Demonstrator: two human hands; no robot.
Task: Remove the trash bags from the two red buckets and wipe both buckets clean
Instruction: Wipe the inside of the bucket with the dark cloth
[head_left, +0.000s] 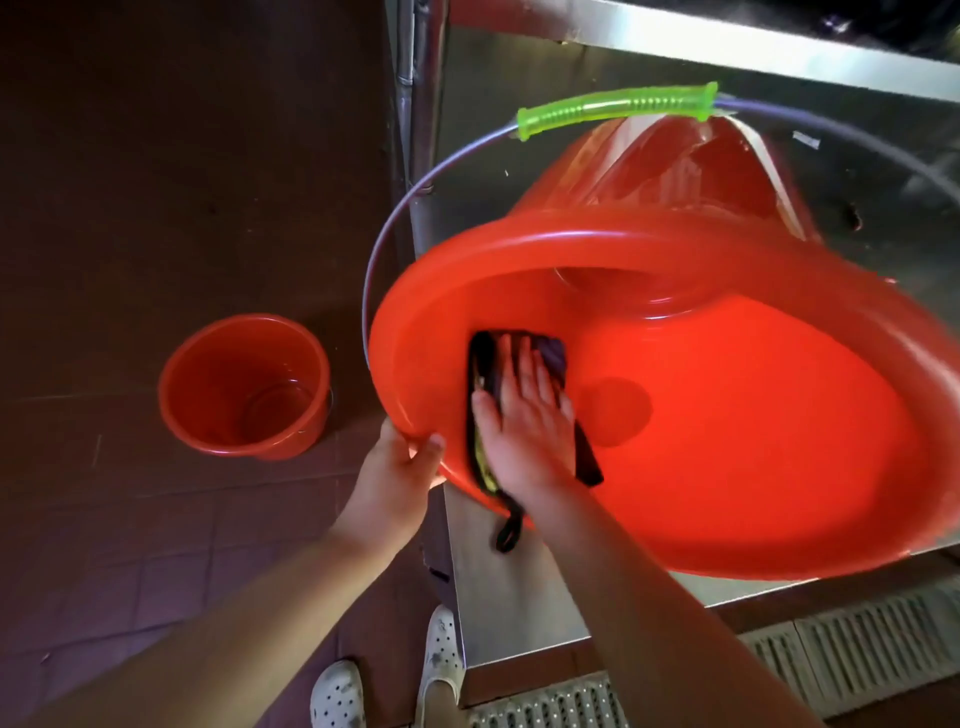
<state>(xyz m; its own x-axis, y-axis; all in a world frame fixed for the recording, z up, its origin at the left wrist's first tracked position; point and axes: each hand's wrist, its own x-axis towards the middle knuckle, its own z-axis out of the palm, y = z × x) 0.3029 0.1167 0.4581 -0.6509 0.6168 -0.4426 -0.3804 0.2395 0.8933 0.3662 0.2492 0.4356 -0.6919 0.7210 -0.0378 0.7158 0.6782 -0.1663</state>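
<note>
A large red bucket (727, 415) lies tilted on its side on a steel counter (509, 587), its mouth facing me. Its wire handle with a green grip (618, 106) arches over the top. My left hand (400, 467) grips the bucket's near rim. My right hand (524, 415) lies flat inside the bucket, pressing a dark cloth (483, 364) against the inner wall; a loop of the cloth hangs over the rim. A second, smaller red bucket (244, 387) stands upright on the floor to the left, no bag visible in it.
Dark tiled floor (130, 208) spreads to the left. A steel post (421, 104) rises at the counter's corner and a shelf edge runs above. Metal drain grates (857, 639) lie on the floor at the lower right. My white shoes (441, 654) stand beside the counter.
</note>
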